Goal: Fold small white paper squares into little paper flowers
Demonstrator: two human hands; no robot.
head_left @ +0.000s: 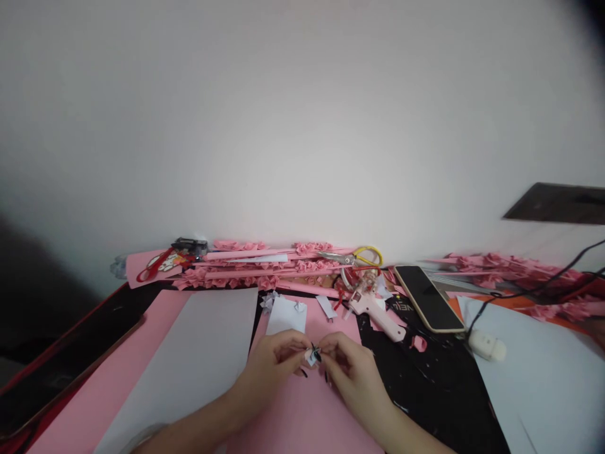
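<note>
A small white paper flower [311,357] sits between the left hand [278,360] and the right hand [352,367], above pink paper [302,416]. Both hands' fingers curl inward, pinching it; the forearms slant in from the bottom edge.

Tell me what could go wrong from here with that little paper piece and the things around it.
The small folded paper is between the fingertips of the left hand and right hand, so too much pressure might crease it. The glue gun lies just beyond the right hand and might get knocked; I can't tell whether it's hot. The left hand could also brush the white card ahead of it.
</note>
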